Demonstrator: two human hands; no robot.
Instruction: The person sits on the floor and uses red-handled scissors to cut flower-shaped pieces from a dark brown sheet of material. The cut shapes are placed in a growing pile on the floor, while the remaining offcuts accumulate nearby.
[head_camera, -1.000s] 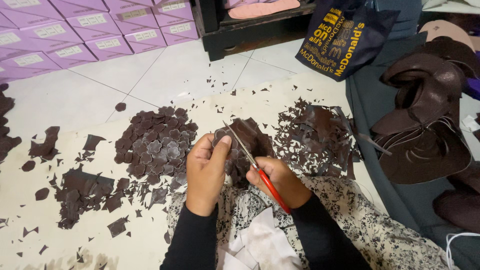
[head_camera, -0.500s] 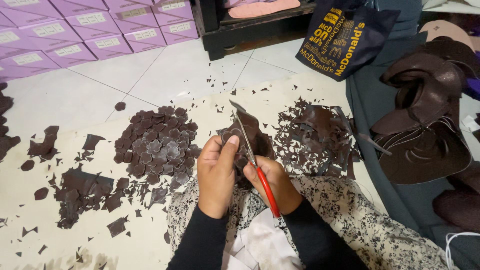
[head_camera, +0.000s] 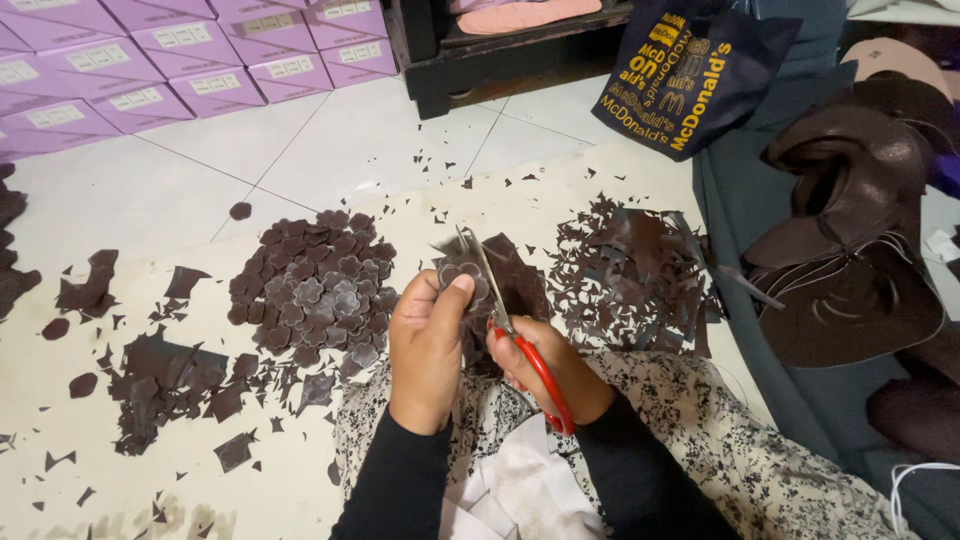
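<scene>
My left hand (head_camera: 428, 345) pinches a small dark brown flower-shaped leather piece (head_camera: 462, 280) between thumb and fingers. My right hand (head_camera: 545, 365) grips red-handled scissors (head_camera: 505, 325), whose metal blades point up and away, cutting along the piece's edge. Both hands work above my lap, which is covered by a black-and-white patterned cloth (head_camera: 700, 430). A pile of cut brown flower shapes (head_camera: 315, 295) lies on the floor just left of my left hand.
Brown offcuts (head_camera: 630, 280) lie heaped to the right, and larger scraps (head_camera: 160, 380) to the left. Purple boxes (head_camera: 180, 70) are stacked at the back left. A dark blue bag (head_camera: 680, 70) and big brown leather sheets (head_camera: 860, 240) sit right.
The hands have shifted slightly, and the scissors have tilted more upright while cutting around the piece. The piles have not moved.
</scene>
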